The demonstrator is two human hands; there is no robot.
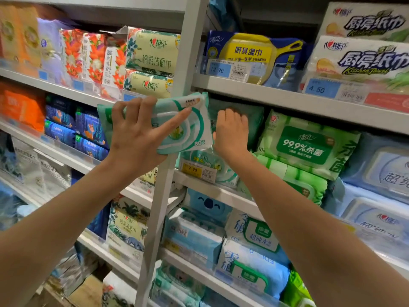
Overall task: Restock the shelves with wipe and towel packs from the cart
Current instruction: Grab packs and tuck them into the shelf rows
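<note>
At the shelf [221,192] right of the upright [161,196], you were mid-placement: your left hand [132,140] gripped one teal wipe pack [183,129] just outside the bay, your right hand [231,131] curled against one darker pack [250,116] inside (gripping or pushing, I couldn't tell). Next, I'd judge, you needed a gap above the one matching pack [225,173].
</note>
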